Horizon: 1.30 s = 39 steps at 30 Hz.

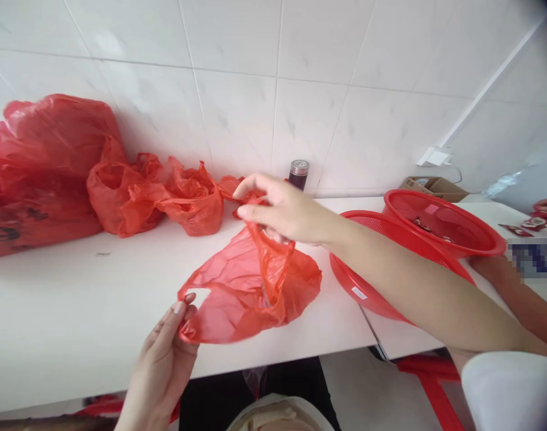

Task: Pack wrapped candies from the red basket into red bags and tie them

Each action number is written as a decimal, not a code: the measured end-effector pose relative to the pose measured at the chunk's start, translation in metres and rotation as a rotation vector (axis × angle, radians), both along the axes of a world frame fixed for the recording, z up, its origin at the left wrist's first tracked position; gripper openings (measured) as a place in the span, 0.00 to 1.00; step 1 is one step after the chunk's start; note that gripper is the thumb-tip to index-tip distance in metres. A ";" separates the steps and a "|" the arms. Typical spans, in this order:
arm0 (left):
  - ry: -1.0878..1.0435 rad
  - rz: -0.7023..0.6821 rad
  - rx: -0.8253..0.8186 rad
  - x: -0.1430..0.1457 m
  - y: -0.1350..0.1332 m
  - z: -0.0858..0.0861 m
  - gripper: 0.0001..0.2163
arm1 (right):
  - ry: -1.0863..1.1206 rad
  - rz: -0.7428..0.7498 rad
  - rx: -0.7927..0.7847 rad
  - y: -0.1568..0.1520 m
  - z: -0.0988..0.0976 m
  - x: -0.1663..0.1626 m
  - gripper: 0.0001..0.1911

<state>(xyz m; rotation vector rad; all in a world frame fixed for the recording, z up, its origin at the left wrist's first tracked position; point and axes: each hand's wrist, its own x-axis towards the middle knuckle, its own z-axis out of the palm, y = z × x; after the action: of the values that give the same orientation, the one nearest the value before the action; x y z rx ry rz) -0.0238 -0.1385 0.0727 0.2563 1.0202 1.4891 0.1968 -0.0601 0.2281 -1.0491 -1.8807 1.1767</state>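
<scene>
A thin red plastic bag (231, 272) is stretched out over the white table (107, 311). My left hand (168, 353) pinches one handle loop of it at the lower left. Reaching across from the right, my right hand (282, 209) has thumb and fingers bent around the bag's upper part near its other handle. The bag's mouth gapes toward the right, and its contents, if any, cannot be made out. Just behind my right hand lies more crumpled red plastic (231, 184).
Filled red bags (190, 200) line the wall, with a large red bundle (53, 173) at far left. A dark flask (299, 173) stands behind. Two red baskets (444, 221) sit at right, near a cardboard box (435, 187) and another person's arm (520, 299). A red stool (430, 383) is below.
</scene>
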 end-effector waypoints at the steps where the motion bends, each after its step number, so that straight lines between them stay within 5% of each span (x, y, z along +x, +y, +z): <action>1: 0.005 -0.006 -0.004 0.001 -0.001 -0.001 0.06 | 0.009 0.025 -0.009 0.004 0.002 -0.004 0.08; 4: 0.026 -0.036 0.030 -0.002 -0.003 0.002 0.02 | 0.109 -0.018 -0.032 0.017 0.005 0.003 0.07; 7: 0.049 -0.053 0.140 -0.009 0.002 0.016 0.09 | 0.089 -0.064 -0.070 0.025 0.005 0.029 0.11; 13: 0.185 0.017 0.510 0.008 0.023 0.075 0.07 | -0.284 -0.174 -0.001 0.029 -0.004 0.083 0.08; 18: 0.580 -0.271 0.718 0.048 0.051 0.116 0.10 | -0.440 -0.321 0.018 0.031 -0.023 0.095 0.06; 21: 0.696 -0.219 0.750 0.044 0.068 0.122 0.12 | -0.387 -0.345 0.075 0.027 -0.027 0.097 0.07; 25: 0.762 -0.376 0.716 0.031 0.069 0.123 0.14 | -0.369 -0.313 0.075 0.025 -0.028 0.095 0.07; 32: 0.905 -0.457 0.786 0.050 0.069 0.138 0.15 | -0.228 -0.314 0.108 0.035 -0.037 0.068 0.06; 35: 0.972 -0.325 0.748 0.032 0.077 0.135 0.11 | -0.197 -0.335 0.136 0.029 -0.031 0.069 0.06; 39: 1.121 -0.375 0.605 -0.003 0.080 0.131 0.13 | -0.135 -0.376 0.182 0.019 -0.011 0.077 0.05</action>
<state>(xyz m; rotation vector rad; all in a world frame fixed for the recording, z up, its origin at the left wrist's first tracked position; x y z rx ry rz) -0.0265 -0.0590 0.2033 1.7559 1.2178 1.2226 0.2742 -0.0409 0.2175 -1.3327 -1.7509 0.7221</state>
